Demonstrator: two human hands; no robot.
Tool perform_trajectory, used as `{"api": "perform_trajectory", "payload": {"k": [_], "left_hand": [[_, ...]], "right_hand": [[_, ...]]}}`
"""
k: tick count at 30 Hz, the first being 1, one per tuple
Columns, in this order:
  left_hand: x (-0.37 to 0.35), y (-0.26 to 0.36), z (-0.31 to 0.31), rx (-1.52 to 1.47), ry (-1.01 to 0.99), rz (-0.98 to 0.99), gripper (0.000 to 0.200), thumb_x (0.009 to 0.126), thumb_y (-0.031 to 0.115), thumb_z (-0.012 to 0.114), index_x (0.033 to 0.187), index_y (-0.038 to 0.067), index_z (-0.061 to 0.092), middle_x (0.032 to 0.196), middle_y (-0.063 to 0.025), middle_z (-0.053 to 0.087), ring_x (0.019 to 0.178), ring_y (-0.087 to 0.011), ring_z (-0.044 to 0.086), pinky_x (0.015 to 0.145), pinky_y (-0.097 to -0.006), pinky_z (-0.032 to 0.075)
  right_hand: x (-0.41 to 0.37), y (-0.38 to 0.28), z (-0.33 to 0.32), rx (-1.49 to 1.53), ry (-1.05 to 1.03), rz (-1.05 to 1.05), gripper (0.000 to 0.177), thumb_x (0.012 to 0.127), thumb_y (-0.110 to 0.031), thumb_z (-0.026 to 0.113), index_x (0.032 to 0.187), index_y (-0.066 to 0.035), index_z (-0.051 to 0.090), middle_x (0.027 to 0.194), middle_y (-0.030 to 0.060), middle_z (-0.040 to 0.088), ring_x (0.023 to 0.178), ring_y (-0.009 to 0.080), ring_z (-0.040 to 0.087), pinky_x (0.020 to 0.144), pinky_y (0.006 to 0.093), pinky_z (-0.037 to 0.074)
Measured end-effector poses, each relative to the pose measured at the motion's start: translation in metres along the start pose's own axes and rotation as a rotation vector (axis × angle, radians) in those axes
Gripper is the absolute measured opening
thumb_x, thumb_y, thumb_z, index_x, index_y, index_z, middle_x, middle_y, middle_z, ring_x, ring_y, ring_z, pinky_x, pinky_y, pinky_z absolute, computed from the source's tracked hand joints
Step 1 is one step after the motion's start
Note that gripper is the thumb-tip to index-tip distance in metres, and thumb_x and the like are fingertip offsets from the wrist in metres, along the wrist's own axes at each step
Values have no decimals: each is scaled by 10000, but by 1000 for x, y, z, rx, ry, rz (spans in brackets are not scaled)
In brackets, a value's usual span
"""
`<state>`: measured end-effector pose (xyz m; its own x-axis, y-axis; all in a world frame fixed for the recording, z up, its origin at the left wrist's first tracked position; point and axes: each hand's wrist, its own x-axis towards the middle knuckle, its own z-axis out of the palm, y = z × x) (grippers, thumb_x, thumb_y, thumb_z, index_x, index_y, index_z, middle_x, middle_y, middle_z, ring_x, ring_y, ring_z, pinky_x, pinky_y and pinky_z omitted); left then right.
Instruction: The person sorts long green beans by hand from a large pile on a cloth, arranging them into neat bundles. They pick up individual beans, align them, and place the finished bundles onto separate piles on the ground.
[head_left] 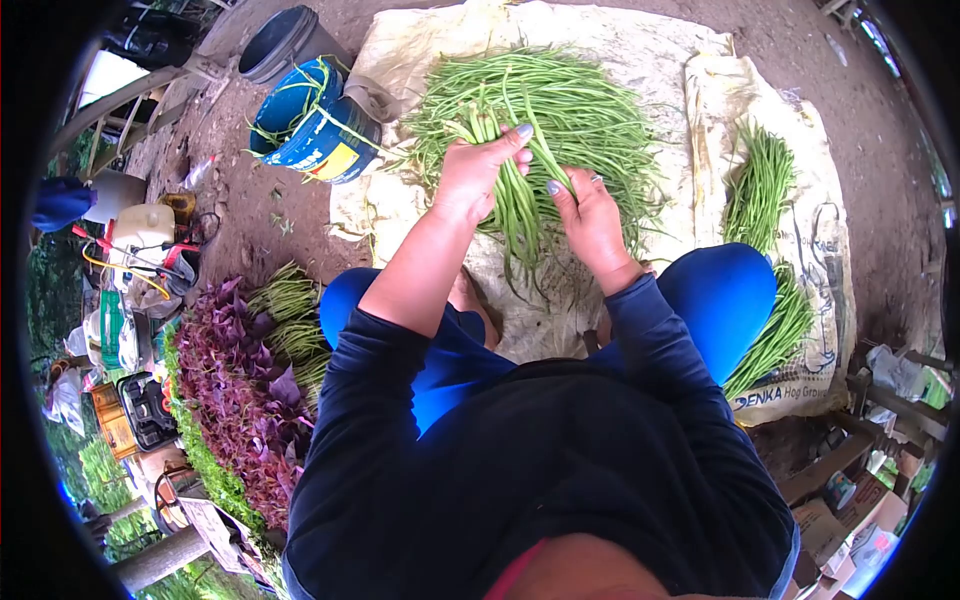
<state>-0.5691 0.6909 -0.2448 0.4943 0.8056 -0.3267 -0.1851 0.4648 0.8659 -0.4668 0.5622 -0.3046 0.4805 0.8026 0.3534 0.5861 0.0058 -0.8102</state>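
My left hand [476, 170] is closed around a bunch of long green beans [519, 215], whose ends stick out above and below the fist. Close on its right, my right hand [590, 213] pinches a few long green beans [545, 150] between thumb and fingers. Behind both hands a large pile of long green beans [570, 95] lies spread on pale woven sacks [400, 60]. To the right, bundles of beans [760, 190] rest on another sack, one nearer my knee [785, 320].
A blue bucket [345, 165] with some beans hanging over its rim stands at the upper left, beside a dark bucket [285, 45]. Purple leafy greens [235, 370] and more bean bundles [290, 310] lie left of my leg. Cardboard boxes [835, 525] are at lower right.
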Motion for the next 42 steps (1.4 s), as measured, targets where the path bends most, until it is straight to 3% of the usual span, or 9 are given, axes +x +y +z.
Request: {"api": "perform_trajectory", "payload": {"k": [7, 12, 16, 19, 23, 29, 37, 39, 42], "left_hand": [[11, 7, -14, -30, 97, 115, 215, 790, 60, 736, 944, -30, 616, 830, -113, 648, 679, -205, 628, 547, -303, 502], [11, 20, -22, -111, -104, -11, 314, 901, 181, 606, 1094, -65, 575, 1014, -152, 670, 934, -268, 655, 759, -399, 566], [9, 24, -21, -55, -96, -75, 311, 897, 202, 619, 1082, -47, 592, 986, -138, 677, 837, -221, 652, 725, -361, 562], [17, 21, -32, -54, -186, -203, 300, 887, 240, 644, 1081, 12, 613, 867, -54, 638, 774, -159, 612, 698, -324, 535], [3, 29, -23, -53, -458, -251, 304, 916, 306, 602, 1066, 42, 593, 864, -42, 587, 857, -187, 591, 845, -314, 509], [-11, 70, -8, -247, -315, -92, 244, 886, 288, 628, 873, 50, 574, 835, -98, 614, 797, -254, 597, 771, -398, 517], [31, 138, -99, -669, -150, 229, 264, 881, 264, 639, 686, 123, 528, 625, -11, 518, 612, -176, 510, 678, -354, 491], [47, 146, -131, -664, -38, 313, 259, 888, 255, 625, 707, 102, 520, 627, -25, 510, 609, -193, 509, 745, -419, 494], [106, 146, -236, -659, -347, 235, 202, 897, 211, 596, 984, 30, 573, 933, -142, 625, 919, -276, 604, 901, -436, 496]], "right_hand": [[-3, 2, 5, -82, 10, -28, 181, 876, -165, 598, 1047, -107, 603, 889, 151, 578, 786, 359, 586, 664, 426, 486], [-7, 4, 7, -130, -17, -100, 203, 865, -101, 610, 1068, -99, 616, 859, 128, 547, 741, 325, 571, 631, 389, 476], [-6, 12, 8, -147, 6, -143, 191, 862, -89, 611, 1050, -111, 629, 842, 118, 548, 727, 313, 568, 638, 384, 473], [-8, 17, 1, -81, -287, 1, 381, 847, -149, 646, 1216, -102, 565, 1050, 135, 585, 968, 292, 589, 826, 354, 475], [27, -12, -15, 638, -636, 83, 951, 762, -381, 738, 1462, -17, 206, 1494, 185, 266, 1402, 261, 205, 1144, 362, 154], [61, -16, 29, 1072, -915, 222, 647, 765, -106, 706, 1333, -1, 414, 1152, 132, 620, 1068, 236, 599, 996, 338, 418], [41, -1, 43, 844, -1208, 519, 409, 755, -56, 674, 1144, 11, 567, 823, 113, 656, 748, 199, 635, 735, 321, 499], [28, 0, 36, 781, -1141, 513, 373, 766, -63, 679, 1111, 32, 572, 805, 133, 654, 685, 205, 624, 675, 320, 506], [18, -2, 22, 848, -1031, 765, 314, 796, -91, 684, 1045, 64, 574, 789, 132, 655, 676, 201, 627, 649, 295, 509]]}}
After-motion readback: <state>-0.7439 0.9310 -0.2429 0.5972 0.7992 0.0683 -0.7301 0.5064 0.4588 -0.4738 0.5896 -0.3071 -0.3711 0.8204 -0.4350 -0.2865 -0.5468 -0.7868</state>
